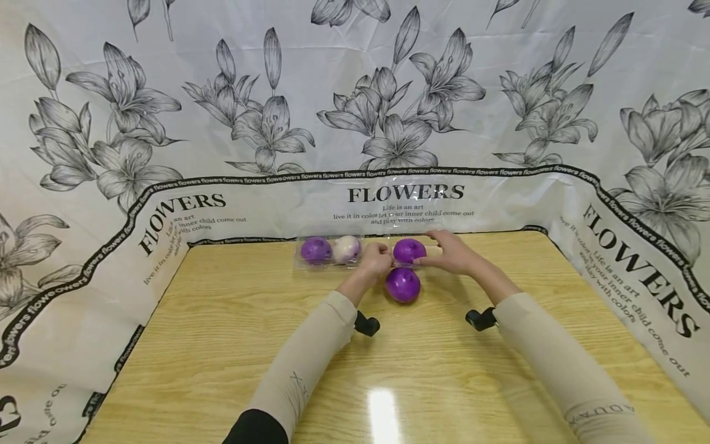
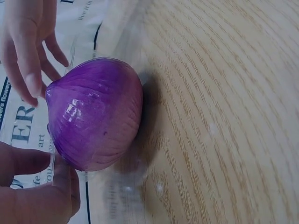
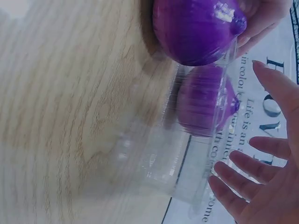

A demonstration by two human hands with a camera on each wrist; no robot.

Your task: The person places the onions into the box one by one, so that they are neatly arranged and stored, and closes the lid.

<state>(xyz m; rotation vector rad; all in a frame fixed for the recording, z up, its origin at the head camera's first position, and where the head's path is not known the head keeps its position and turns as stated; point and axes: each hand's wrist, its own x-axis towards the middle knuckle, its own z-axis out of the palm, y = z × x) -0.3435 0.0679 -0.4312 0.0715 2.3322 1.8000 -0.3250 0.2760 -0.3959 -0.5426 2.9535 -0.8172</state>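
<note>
A clear plastic container (image 3: 187, 172) stands at the table's back edge with one purple onion (image 3: 205, 102) inside. Just in front of it, on the wood, sits a second purple onion (image 2: 96, 114). My left hand (image 1: 377, 260) is at the container's left end; its thumb and forefinger pinch the clear rim, beside the front onion. My right hand (image 3: 266, 182) is spread at the container's right end, its fingers apart and close to the rim; whether they touch it is hard to tell.
Left of my left hand, another clear container (image 1: 355, 264) holds a purple onion (image 1: 316, 250) and a whitish-purple onion (image 1: 346, 249). Flower-printed cloth (image 1: 288, 209) rises behind the wooden table (image 1: 249, 333) and along its sides.
</note>
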